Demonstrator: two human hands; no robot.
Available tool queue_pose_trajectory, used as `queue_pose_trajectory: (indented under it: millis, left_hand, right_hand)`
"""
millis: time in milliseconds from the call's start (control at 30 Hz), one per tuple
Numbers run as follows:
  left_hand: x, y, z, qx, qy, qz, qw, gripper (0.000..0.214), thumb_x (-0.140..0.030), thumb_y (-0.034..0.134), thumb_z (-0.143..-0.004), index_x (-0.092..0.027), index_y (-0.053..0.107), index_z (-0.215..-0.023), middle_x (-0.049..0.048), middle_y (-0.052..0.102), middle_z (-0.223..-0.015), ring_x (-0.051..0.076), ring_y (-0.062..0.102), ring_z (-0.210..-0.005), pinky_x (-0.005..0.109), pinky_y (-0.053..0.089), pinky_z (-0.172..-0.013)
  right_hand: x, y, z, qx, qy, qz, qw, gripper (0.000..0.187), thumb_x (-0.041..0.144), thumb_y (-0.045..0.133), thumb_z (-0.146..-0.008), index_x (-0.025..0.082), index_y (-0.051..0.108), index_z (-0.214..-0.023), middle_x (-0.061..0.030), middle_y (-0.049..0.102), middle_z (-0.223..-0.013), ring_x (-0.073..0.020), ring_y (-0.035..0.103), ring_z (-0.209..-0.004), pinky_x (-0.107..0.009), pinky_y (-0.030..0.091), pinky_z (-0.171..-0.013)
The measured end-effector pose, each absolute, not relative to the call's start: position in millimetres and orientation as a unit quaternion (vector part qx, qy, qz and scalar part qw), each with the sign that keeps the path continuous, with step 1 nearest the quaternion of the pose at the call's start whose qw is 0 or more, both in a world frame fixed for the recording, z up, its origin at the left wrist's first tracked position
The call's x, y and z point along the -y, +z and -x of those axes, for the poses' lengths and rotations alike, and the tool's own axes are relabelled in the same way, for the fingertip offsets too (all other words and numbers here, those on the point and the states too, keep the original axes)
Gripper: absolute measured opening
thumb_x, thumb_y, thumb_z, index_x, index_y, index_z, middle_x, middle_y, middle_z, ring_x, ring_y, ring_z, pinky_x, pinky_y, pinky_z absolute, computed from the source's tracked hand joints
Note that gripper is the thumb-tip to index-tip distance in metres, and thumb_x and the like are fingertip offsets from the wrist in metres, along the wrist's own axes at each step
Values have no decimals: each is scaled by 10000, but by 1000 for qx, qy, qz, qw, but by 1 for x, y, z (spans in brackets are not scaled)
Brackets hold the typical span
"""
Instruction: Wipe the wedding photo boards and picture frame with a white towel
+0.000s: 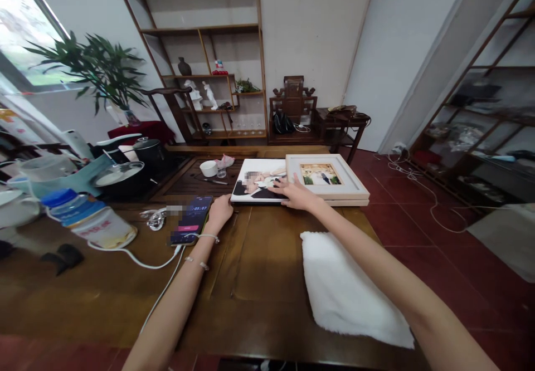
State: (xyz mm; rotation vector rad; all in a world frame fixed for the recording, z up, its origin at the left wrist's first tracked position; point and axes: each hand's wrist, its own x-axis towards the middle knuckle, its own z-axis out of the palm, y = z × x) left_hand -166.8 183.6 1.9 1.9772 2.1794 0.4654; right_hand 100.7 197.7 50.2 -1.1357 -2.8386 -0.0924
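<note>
My right hand lies flat with fingers stretched on the near edge of a large photo print, right beside a pale framed picture that rests on the wooden table. My left hand is curled closed on the table next to a phone with a lit screen; nothing shows in its fingers. A white cable runs from the phone past my left wrist. A folded white cloth lies under my right forearm.
A plastic bottle with a blue cap lies at the left, with pots and a pitcher behind it. A white cup sits on the tea tray. Shelves, a plant and a carved chair stand beyond.
</note>
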Motion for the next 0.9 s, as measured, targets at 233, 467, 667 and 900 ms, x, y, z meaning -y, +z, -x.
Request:
queue_pose_trajectory:
  millis: [233, 467, 667, 900]
  left_hand:
    - [-196, 25, 180, -723, 160, -660, 126, 295, -242, 413, -858, -122, 679, -894, 87, 697, -651, 171, 674, -632, 197, 458, -629]
    - [-206, 69, 143, -731, 213, -647, -31, 332, -381, 456, -831, -143, 672, -913, 163, 688, -887, 296, 624, -921, 333, 442, -761]
    - [-224, 80, 37, -615, 158, -758, 151, 438, -432, 339, -883, -141, 665, -864, 93, 711, -806, 168, 667, -743, 223, 450, -694]
    - [-242, 60, -21, -652, 107, -742, 113, 491, -449, 430, -820, -35, 642, -976, 241, 657, -988, 318, 631, -935, 358, 466, -755]
  right_hand:
    - [-200, 68, -205, 831, -28, 507, 228, 408, 402, 380, -895, 248, 492, -1257, -70, 481, -1325, -282, 356, -1265, -545, 170, -1040]
    - [-198, 46, -295, 656, 26, 717, 234, 428, 332, 484, -821, 140, 540, -1200, -126, 609, -1151, -256, 549, -1073, -353, 393, -920]
    - [-204, 32, -304, 589, 61, 778, 208, 487, 367, 506, -799, 69, 536, -1184, -155, 624, -1117, -252, 584, -1019, -299, 436, -845]
    - [-205, 27, -299, 577, 59, 796, 173, 373, 370, 439, -836, 78, 638, -954, -203, 655, -957, -272, 612, -908, -289, 438, -715]
